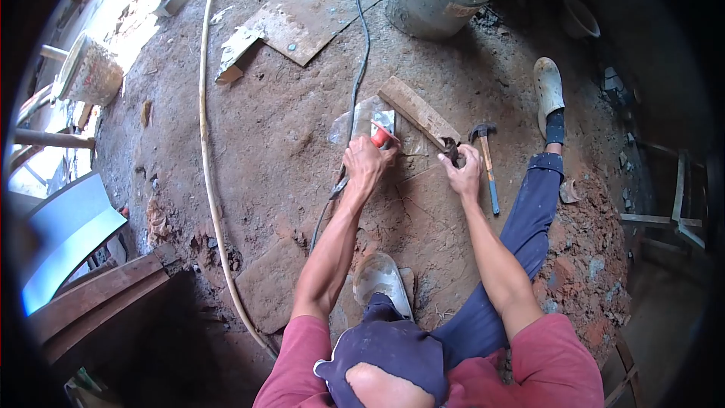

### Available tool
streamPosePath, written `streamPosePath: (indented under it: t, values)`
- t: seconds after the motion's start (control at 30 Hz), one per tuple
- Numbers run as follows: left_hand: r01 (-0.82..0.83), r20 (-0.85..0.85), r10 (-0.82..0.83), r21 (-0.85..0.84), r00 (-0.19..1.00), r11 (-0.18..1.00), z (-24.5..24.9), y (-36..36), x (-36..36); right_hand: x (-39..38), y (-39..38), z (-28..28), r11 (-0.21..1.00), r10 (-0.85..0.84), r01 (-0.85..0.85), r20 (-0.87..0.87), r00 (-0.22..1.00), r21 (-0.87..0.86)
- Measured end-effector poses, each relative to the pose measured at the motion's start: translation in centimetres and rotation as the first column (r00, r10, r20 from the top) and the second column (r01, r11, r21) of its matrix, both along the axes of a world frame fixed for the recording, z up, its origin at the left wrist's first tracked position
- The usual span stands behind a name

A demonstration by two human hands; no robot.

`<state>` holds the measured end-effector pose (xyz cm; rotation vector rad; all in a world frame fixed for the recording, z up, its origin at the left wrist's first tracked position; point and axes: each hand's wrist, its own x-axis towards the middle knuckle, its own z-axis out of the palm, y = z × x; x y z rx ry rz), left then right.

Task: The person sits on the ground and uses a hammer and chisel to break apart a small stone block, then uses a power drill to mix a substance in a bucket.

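Note:
My left hand is closed round a red-handled tool, with a pale, shiny flat piece just beyond it. Under and beside that lies a clear plastic bag. My right hand pinches a small dark metal piece at the near end of a wooden board; its exact kind cannot be made out. The board lies slanted on the dirt floor between the hands. To the right of my right hand rests a claw hammer with a wood and blue handle.
A dark cable runs past my left hand, and a pale hose lies further left. A large bucket and a flat sheet are ahead. Broken rubble spreads at right, beside my outstretched leg.

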<state>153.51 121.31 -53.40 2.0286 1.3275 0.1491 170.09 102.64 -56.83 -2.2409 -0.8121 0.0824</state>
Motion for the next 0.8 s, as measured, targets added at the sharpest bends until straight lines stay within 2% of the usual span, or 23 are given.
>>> streamPosePath:
  t: [0.1, 0.13, 0.17, 0.23, 0.27, 0.3, 0.37, 0.4, 0.43, 0.47, 0.5, 0.53, 0.6, 0.67, 0.7, 0.77, 0.8]
  values:
    - [0.006, -0.06, -0.013, -0.112, 0.998, 0.994, -0.7, -0.4, 1.2, 2.3, 2.7, -0.1, 0.999, 0.035, -0.035, -0.117, 0.992, 0.002]
    - [-0.025, -0.026, 0.025, -0.006, 0.999, 1.0, -1.8, -1.2, 1.4, 2.9, 3.4, 0.3, 0.997, 0.079, -0.081, -0.154, 0.985, -0.012]
    - [-0.03, -0.073, 0.026, -0.056, 0.997, 0.998, -2.4, -1.5, 1.7, 3.3, 4.2, 0.7, 0.99, 0.136, -0.141, -0.189, 0.972, -0.016]
    - [-0.111, -0.049, 0.106, -0.099, 0.993, 0.989, -2.8, -2.3, 1.7, 2.6, 4.6, 1.4, 0.98, 0.176, -0.185, -0.108, 0.978, -0.074]
    - [-0.129, -0.072, 0.122, -0.108, 0.99, 0.986, -3.3, -2.2, 1.9, 2.0, 4.2, 0.9, 0.98, 0.19, -0.19, 0.0, 0.982, -0.052]
    - [-0.124, -0.031, 0.122, -0.1, 0.992, 0.987, -3.1, -2.0, 1.6, 1.6, 4.1, 1.3, 0.975, 0.195, -0.202, -0.074, 0.978, -0.097]
    - [-0.141, 0.129, 0.138, 0.012, 0.982, 0.99, -3.7, -1.8, 1.5, 1.5, 3.0, -0.9, 0.973, 0.192, -0.202, -0.095, 0.977, -0.111]
    - [-0.084, 0.166, 0.085, -0.012, 0.982, 0.996, -3.7, -1.3, 1.7, 1.1, 2.5, -2.0, 0.976, 0.204, -0.206, -0.034, 0.978, -0.065]
    - [-0.087, 0.216, 0.093, -0.036, 0.972, 0.996, -2.6, -1.2, 2.1, 0.4, 2.6, -1.7, 0.979, 0.195, -0.197, -0.051, 0.979, -0.043]
    - [-0.091, 0.337, 0.089, -0.01, 0.937, 0.996, -3.5, -1.2, 2.8, -0.3, 2.3, -1.3, 0.984, 0.174, -0.177, -0.073, 0.982, -0.033]
    - [-0.09, 0.383, 0.089, -0.017, 0.92, 0.996, -3.8, -1.2, 3.8, -0.9, 2.0, -1.2, 0.982, 0.185, -0.188, -0.07, 0.98, -0.026]
    - [-0.004, 0.322, 0.024, -0.063, 0.947, 0.998, -1.7, -0.8, 4.0, -1.3, 2.1, -1.3, 0.987, 0.159, -0.161, -0.077, 0.984, -0.025]
    - [0.112, 0.38, -0.069, -0.093, 0.922, 0.989, -3.4, -0.1, 5.7, -1.7, 2.0, -1.3, 0.989, 0.143, -0.145, -0.089, 0.986, -0.025]
    - [0.134, 0.432, -0.055, -0.153, 0.9, 0.979, -2.5, 0.3, 6.2, -1.4, 1.7, -1.5, 0.989, 0.149, -0.148, -0.17, 0.974, 0.018]
    - [0.169, 0.486, -0.043, -0.218, 0.873, 0.961, -2.1, 0.3, 6.5, -1.1, 1.6, -1.7, 0.987, 0.158, -0.157, -0.082, 0.984, 0.016]
    - [0.209, 0.549, -0.07, -0.196, 0.833, 0.958, -1.8, 0.5, 5.8, -0.4, 1.7, 0.7, 0.987, 0.077, -0.128, -0.423, 0.903, -0.094]
    - [0.196, 0.528, -0.054, -0.218, 0.847, 0.956, -1.3, 0.4, 5.3, -1.3, 1.8, 1.5, 0.995, 0.091, -0.077, -0.284, 0.955, 0.06]
